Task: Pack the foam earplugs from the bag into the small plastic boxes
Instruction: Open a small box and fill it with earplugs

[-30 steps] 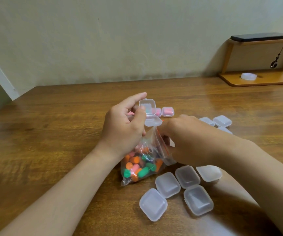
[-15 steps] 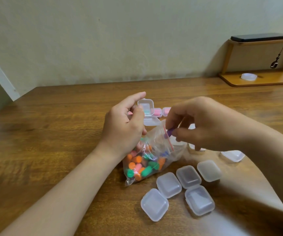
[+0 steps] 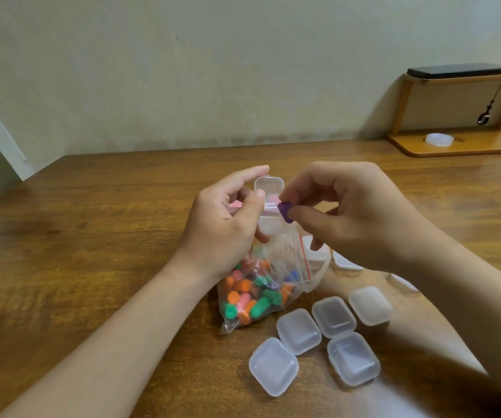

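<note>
Sitting between right fingers (image 3: pixel 286 195): purple earplug (image 3: pixel 285 212)

Both forearms are seen bare and stretched fwd, L from bottom-left, R from bottom-right, wrists angled inward so the hands are set close together. L hand (image 3: pixel 225 224) is turned thumb-side up; a small open box (image 3: pixel 270 227) is gripped btwn thumb and curled fingers, w/ the index finger held out straight above it. R hand (image 3: pixel 354 218) is held knuckles-up; a purple earplug (image 3: pixel 285 212) is pinched btwn thumb and index fingertip, other fingers curled under.
</note>
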Demonstrator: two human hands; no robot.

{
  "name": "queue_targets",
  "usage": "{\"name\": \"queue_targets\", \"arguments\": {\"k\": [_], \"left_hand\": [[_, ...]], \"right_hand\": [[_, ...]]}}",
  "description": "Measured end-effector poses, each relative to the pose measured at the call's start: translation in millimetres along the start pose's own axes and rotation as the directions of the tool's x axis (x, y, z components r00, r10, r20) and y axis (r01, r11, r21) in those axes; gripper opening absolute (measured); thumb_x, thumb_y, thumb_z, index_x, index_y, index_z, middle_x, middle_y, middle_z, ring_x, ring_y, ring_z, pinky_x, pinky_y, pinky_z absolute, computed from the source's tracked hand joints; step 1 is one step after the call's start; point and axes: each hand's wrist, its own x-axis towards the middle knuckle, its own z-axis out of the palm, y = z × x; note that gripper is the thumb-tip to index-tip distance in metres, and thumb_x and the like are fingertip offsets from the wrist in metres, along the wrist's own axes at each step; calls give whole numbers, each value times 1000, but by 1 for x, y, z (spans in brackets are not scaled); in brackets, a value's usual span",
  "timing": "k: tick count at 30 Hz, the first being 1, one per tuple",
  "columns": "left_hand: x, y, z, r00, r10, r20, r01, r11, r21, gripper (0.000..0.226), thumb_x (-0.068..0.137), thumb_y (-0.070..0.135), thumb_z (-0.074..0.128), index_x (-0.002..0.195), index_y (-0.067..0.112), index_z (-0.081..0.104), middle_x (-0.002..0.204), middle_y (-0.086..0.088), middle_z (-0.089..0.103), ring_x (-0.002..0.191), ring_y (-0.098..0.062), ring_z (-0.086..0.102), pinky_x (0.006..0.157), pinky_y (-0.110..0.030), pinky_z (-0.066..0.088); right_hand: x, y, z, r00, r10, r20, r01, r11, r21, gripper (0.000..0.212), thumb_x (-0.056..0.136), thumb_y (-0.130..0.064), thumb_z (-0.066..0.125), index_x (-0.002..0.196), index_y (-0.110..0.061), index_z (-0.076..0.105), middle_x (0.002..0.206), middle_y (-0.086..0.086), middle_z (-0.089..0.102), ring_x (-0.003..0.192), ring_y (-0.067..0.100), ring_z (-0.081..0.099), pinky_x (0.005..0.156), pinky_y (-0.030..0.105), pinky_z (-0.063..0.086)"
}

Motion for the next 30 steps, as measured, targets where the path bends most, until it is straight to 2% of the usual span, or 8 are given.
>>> {"name": "queue_targets", "arguments": {"k": [5, 10, 14, 17, 20, 22, 27, 30], "left_hand": [[-1, 3, -1, 997, -18, 80, 20, 1000, -23, 35, 99, 5, 58, 127, 22, 69, 70, 11, 62, 56, -4, 59, 52, -17, 51], [-2, 7, -1, 992, -70, 104, 78, 994, -79, 27, 97, 14, 63, 122, 23, 72, 84, 6, 71, 83, -23, 72, 67, -45, 61], [-5, 13, -2, 984, -77, 163, 100, 986, -135, 23, 96, 9, 64, 116, 15, 73, 92, -12, 74, 86, -31, 72, 71, -59, 60], [-4, 13, -2, 982, -93, 166, 119, 981, -152, 22, 93, 5, 68, 113, 10, 72, 93, -16, 74, 84, -33, 72, 66, -53, 60], [0, 6, -2, 987, -133, 86, 145, 978, -152, 24, 89, -4, 69, 107, 11, 73, 91, -18, 73, 74, -40, 70, 54, -37, 56], [2, 4, -1, 987, -158, 31, 161, 974, -161, 25, 87, -7, 68, 104, 11, 73, 90, -24, 71, 64, -36, 67, 50, -31, 54], [5, 2, -1, 978, -207, -10, 204, 970, -134, 25, 87, -7, 66, 98, 14, 73, 80, -8, 67, 51, -18, 61, 43, -27, 50], [5, 1, 0, 969, -248, -10, 246, 963, -113, 21, 88, -6, 64, 101, 8, 72, 85, -12, 66, 45, -16, 57, 40, -25, 46]], "right_hand": [[0, -1, 5, 998, -46, -34, 41, 992, -120, 14, 81, -25, 64, 94, -23, 65, 88, -18, 66, 88, 2, 66, 68, 8, 51], [-1, -2, 6, 995, -95, -40, 86, 981, -176, 14, 81, -25, 67, 94, -20, 66, 86, -18, 66, 87, 3, 65, 75, 9, 52], [-1, -1, 7, 993, -107, -46, 95, 973, -211, 15, 82, -14, 74, 94, -21, 67, 86, -17, 63, 84, 3, 66, 74, 9, 51], [-1, 0, 8, 992, -109, -55, 92, 965, -246, 15, 82, -16, 75, 93, -21, 66, 86, -17, 63, 83, 2, 64, 76, 14, 52], [0, -2, 1, 993, -77, -95, 55, 975, -215, 12, 82, -14, 70, 87, -22, 63, 83, -15, 63, 80, 4, 63, 70, 15, 52], [0, -3, -11, 996, -34, -81, 17, 980, -199, 13, 80, -10, 69, 82, -22, 63, 80, -13, 63, 79, 6, 62, 65, 15, 51], [-2, -1, -25, 988, 82, 134, -37, 950, -309, 20, 77, -11, 76, 79, -28, 65, 80, -14, 67, 79, 2, 65, 72, 26, 58], [-3, -3, -18, 969, 100, 228, -27, 952, -304, 13, 77, -16, 77, 78, -27, 70, 79, -14, 68, 76, 2, 65, 70, 25, 57]]}}
